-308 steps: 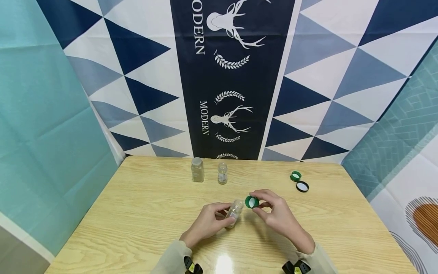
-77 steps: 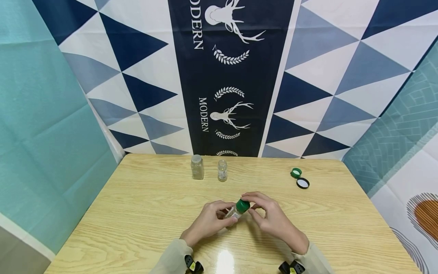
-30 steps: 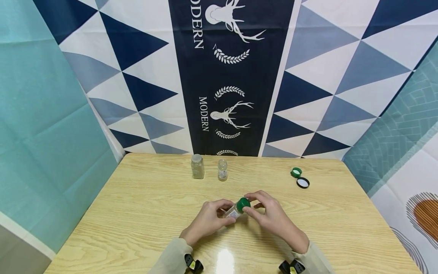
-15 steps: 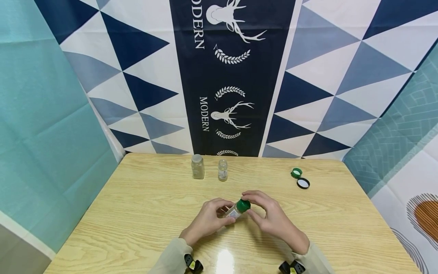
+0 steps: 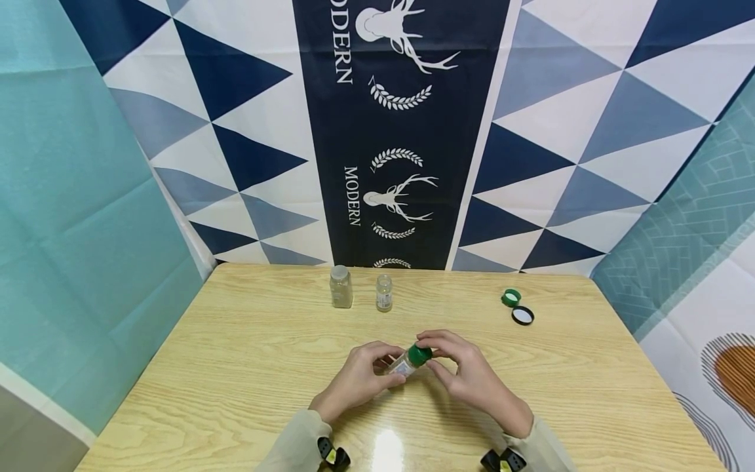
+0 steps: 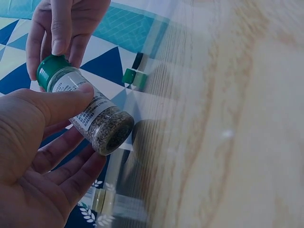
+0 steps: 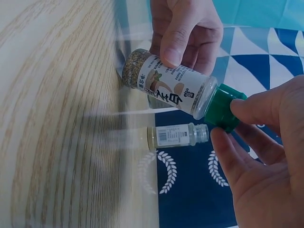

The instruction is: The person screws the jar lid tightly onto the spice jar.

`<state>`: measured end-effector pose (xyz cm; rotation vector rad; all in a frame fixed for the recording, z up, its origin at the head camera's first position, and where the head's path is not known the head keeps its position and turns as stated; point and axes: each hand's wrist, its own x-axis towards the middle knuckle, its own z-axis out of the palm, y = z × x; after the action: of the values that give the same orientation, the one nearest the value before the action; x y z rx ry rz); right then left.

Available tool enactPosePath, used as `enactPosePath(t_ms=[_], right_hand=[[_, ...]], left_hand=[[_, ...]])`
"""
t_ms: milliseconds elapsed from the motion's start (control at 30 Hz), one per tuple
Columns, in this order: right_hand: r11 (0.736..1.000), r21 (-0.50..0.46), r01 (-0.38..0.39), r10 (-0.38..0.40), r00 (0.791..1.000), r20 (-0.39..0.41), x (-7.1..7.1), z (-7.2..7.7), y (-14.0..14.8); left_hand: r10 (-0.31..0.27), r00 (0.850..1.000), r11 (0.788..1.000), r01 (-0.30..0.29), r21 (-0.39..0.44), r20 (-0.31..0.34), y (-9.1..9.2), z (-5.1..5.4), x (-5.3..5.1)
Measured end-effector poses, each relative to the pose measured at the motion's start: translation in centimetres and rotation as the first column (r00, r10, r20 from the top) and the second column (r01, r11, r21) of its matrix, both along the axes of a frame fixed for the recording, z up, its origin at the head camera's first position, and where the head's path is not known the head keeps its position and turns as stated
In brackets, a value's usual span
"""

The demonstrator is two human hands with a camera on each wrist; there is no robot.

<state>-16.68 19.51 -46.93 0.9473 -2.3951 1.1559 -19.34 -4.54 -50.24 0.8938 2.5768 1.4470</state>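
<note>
A clear spice jar (image 5: 403, 368) with a white label lies tilted in my left hand (image 5: 356, 379), thumb on one side and fingers on the other. Small pale grains fill its lower part in the left wrist view, where the jar's base (image 6: 116, 130) points toward the table. On its mouth sits a green cap (image 7: 222, 108). My right hand (image 5: 474, 377) pinches this cap between thumb and fingertips, as the right wrist view shows. Both hands are above the table, near its middle.
At the back of the wooden table (image 5: 248, 367) stand a squarish capped jar (image 5: 341, 288) and a small uncapped glass jar (image 5: 384, 294). A green cap (image 5: 510, 297) and a black ring-shaped lid (image 5: 522, 316) lie at the back right. Patterned cloth hangs behind.
Ten seconds ago the right hand held the green cap apart from the jar; now the cap is on its mouth. During the last second the right fingers have shifted around the cap.
</note>
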Motion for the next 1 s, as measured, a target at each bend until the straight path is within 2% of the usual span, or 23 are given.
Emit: enactPosePath(t_ms=[200, 433, 700, 1000], right_hand=[[1.0, -0.011, 0.013, -0.013, 1.0, 0.018, 0.01, 0.0, -0.07], [0.999, -0.022, 0.027, -0.027, 1.0, 0.001, -0.25, -0.22, -0.09], [0.998, -0.007, 0.069, -0.068, 0.996, 0.058, -0.25, -0.07, -0.06], [0.999, 0.011, 0.048, -0.049, 0.997, 0.056, 0.06, 0.32, -0.1]], left_hand=[[-0.001, 1.0, 1.0, 0.001, -0.004, -0.002, 0.05, 0.02, 0.0], [0.001, 1.0, 1.0, -0.001, -0.013, -0.003, 0.04, -0.01, -0.05], [0.002, 1.0, 1.0, -0.002, -0.02, -0.014, 0.0, 0.07, -0.11], [-0.011, 1.0, 1.0, 0.011, -0.007, -0.01, 0.02, 0.02, -0.06]])
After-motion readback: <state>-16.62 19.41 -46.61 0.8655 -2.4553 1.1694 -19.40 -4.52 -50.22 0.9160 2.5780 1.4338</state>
